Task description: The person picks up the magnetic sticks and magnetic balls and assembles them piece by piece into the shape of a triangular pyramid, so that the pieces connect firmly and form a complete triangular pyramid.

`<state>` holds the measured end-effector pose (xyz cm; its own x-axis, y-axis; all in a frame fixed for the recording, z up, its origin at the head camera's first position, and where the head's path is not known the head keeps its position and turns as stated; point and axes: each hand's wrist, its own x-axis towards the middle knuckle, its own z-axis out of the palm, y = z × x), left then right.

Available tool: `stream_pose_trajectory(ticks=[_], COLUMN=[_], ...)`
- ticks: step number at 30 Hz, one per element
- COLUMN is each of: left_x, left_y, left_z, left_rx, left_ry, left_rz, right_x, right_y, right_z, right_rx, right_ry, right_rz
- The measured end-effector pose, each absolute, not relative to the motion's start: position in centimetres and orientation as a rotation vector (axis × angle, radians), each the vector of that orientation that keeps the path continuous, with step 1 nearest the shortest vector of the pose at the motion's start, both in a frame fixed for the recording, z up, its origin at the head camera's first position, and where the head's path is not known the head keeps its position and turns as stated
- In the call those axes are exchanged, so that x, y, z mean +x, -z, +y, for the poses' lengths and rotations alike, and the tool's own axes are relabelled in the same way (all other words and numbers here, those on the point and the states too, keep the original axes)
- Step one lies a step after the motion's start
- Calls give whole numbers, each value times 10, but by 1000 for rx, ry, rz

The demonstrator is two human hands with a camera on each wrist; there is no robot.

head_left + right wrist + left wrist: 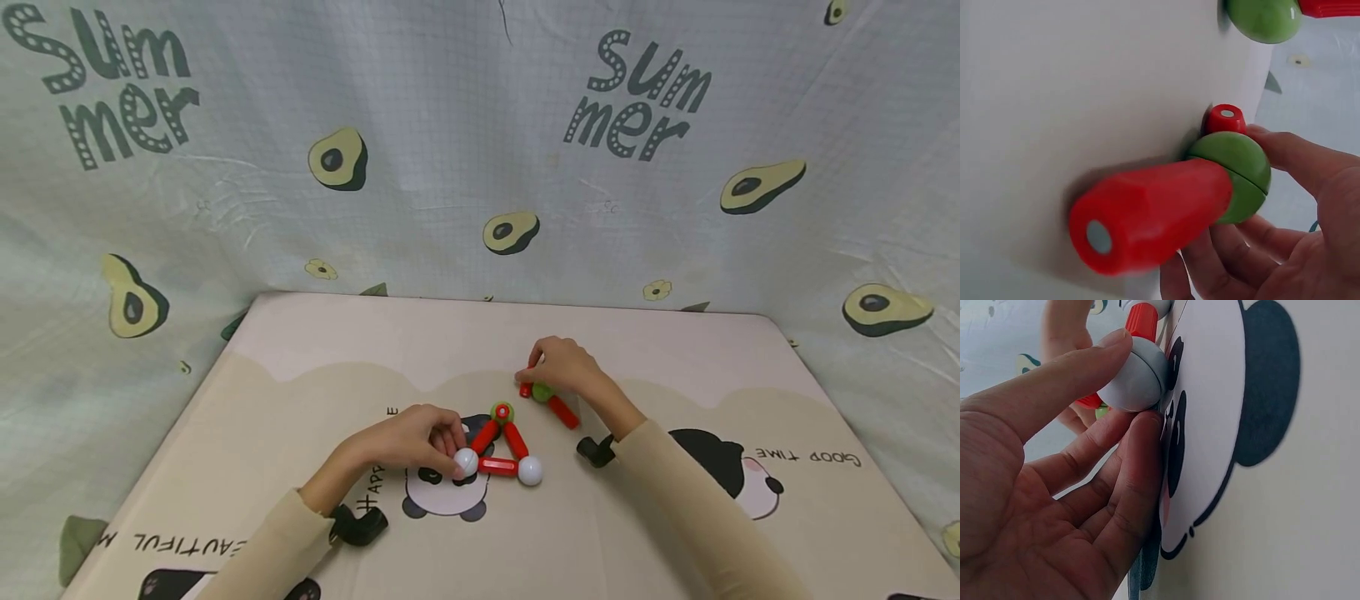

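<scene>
A triangle of red magnetic rods [498, 467] lies on the table, joined by a green ball [495, 408] at its far corner and white balls at the near corners. My left hand [420, 437] pinches the left white ball [1138, 378] between thumb and fingers. Farther back and to the right, my right hand [566, 367] holds a second piece, a green ball [1235, 169] with red rods on it. One red rod [1154, 212] points towards the wrist camera, showing its grey end. Another short red rod end [1227, 119] shows beside the thumb.
The pale table top [420, 333] carries printed pandas and lettering. Behind it hangs a light cloth [420, 225] with avocado prints. Black wrist mounts [360, 525] stick out near both sleeves.
</scene>
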<state>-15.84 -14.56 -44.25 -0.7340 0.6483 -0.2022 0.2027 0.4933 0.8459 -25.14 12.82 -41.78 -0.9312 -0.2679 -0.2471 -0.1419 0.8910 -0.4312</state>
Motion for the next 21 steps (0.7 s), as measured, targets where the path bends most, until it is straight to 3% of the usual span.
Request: stream_pose_trajectory(ticks=[9,21], left_x=[-158,-158], left_y=[442,442], left_z=[-146,-145], left_rx=[704,697], left_ry=[-1164,-1166], left_rz=[2243,2242], right_x=[-255,-258], right_y=[424,431], right_z=[130,136], right_rx=[-249,-381], right_ry=[720,985], right_rz=[2688,2636])
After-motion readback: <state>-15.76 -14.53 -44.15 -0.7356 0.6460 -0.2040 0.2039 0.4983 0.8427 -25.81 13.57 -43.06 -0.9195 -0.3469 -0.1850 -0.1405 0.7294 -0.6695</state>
